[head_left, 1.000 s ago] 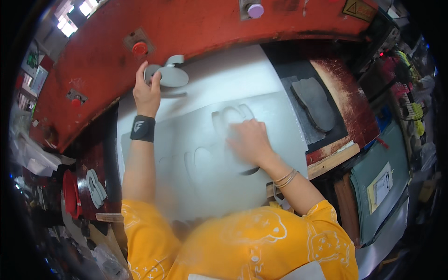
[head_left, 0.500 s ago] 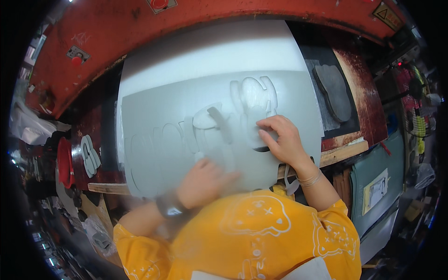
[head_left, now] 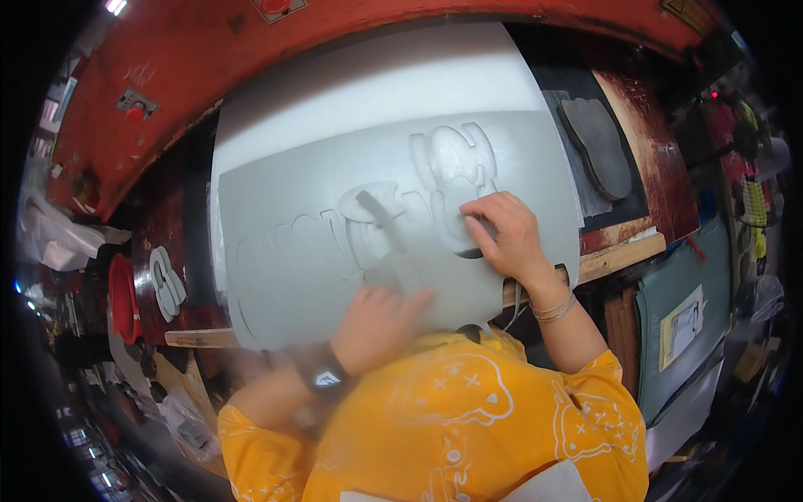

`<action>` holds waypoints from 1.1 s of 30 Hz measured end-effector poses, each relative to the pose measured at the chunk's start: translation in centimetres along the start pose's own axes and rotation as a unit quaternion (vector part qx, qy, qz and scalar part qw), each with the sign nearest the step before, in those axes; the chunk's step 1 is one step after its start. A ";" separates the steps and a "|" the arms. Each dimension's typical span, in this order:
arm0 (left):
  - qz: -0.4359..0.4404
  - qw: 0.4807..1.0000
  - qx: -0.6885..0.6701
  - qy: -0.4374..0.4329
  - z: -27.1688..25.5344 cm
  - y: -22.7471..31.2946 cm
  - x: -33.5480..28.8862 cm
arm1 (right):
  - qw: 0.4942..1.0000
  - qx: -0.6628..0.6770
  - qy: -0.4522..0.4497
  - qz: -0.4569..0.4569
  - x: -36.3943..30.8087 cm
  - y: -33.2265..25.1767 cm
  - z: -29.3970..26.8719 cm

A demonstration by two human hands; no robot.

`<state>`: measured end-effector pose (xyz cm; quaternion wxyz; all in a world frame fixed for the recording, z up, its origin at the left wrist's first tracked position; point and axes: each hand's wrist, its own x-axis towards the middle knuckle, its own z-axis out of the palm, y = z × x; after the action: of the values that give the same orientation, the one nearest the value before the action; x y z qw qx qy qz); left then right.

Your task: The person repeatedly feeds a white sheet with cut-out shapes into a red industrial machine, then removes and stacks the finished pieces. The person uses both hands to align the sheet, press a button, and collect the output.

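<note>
A grey sheet [head_left: 284, 201], which looks like foam, lies in front of me with several curved outlines cut in it. My right hand [head_left: 508, 238] is on its right part, thumb and fingertips drawn close together at a grey cut-out piece [head_left: 450, 219] with a rounded lower end. A dark gap shows below that piece. My left hand [head_left: 376, 326] is smeared by motion over the sheet's near edge, thumb stretched to the right. Just beyond it are blurred grey pieces, and a loose grey strip [head_left: 381, 215] lies across the cut shapes. What the left fingers hold, if anything, is unclear.
A red machine beam [head_left: 335, 46] with red buttons crosses the far side, above a white board [head_left: 376, 79]. Grey cut pieces [head_left: 167, 284] lie stacked at left. A dark foot-shaped piece [head_left: 598, 151] lies at right. A wooden strip [head_left: 623, 257] edges the table; green sheets [head_left: 682, 301] stand nearby.
My left hand has shifted slightly right and down, still blurred. The right thumb and fingertips are closer together. The whole view has shifted slightly.
</note>
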<state>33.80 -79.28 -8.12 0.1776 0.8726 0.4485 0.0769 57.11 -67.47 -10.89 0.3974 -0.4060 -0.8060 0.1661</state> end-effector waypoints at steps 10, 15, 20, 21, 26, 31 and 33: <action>-0.072 0.841 -0.522 0.124 -8.1 -4.7 2.2 | 1.000 -0.015 0.013 0.024 0.2 -0.8 0.0; -0.113 0.738 -0.665 0.003 -11.2 -7.9 5.5 | 0.996 0.047 0.069 0.008 1.2 -7.1 0.2; -0.077 0.825 -0.557 -0.051 -10.3 -8.6 7.0 | 0.989 -0.013 0.095 -0.117 2.2 -10.3 3.0; -0.098 0.816 -0.568 -0.048 -10.8 -9.1 7.3 | 0.985 -0.015 0.084 -0.147 1.8 -10.0 3.1; -0.102 0.707 -0.698 0.057 -14.5 -12.1 8.8 | 0.991 0.000 -0.066 -0.118 -2.0 -8.4 3.8; -0.073 0.753 -0.640 0.139 -18.7 -14.3 9.1 | 0.994 0.005 -0.060 -0.086 -4.3 -6.9 4.8; -0.009 0.788 -0.606 0.110 -19.4 -14.6 8.7 | 0.995 -0.002 -0.068 -0.075 -4.8 -6.6 5.0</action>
<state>22.20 -59.72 4.06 0.6201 0.5670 0.3340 0.4272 51.45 -75.00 -12.59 0.3524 -0.3329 -0.8596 0.1616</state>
